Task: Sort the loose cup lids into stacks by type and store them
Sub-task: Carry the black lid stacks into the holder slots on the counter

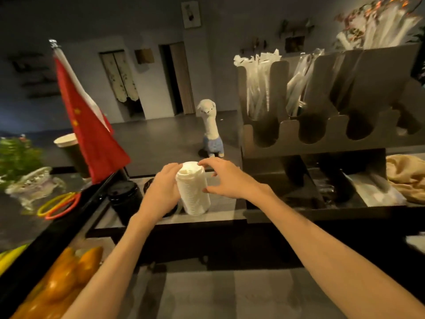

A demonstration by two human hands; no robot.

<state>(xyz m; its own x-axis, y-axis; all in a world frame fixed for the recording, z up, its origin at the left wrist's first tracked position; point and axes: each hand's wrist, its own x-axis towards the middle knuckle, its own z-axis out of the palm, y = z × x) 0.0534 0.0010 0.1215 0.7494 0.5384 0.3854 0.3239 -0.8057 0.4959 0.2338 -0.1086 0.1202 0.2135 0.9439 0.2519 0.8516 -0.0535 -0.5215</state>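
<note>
A tall stack of white cup lids [194, 192] stands on the grey counter, a little tilted. My left hand [162, 188] holds the stack's left side, fingers curled round it near the top. My right hand [226, 178] is at the stack's right side, thumb against the lids and fingers arched over the top lid. A stack of black lids [125, 196] stands just left of my left hand. Another dark lid [148, 185] shows partly behind my left wrist.
A metal organiser [322, 139] with wrapped straws and lower compartments stands to the right. A beige cloth [407, 178] lies at far right. A red flag [92, 134], a dark paper cup [71, 150], rubber bands [59, 204], oranges [66, 277] and a toy alpaca [210, 130] surround the work spot.
</note>
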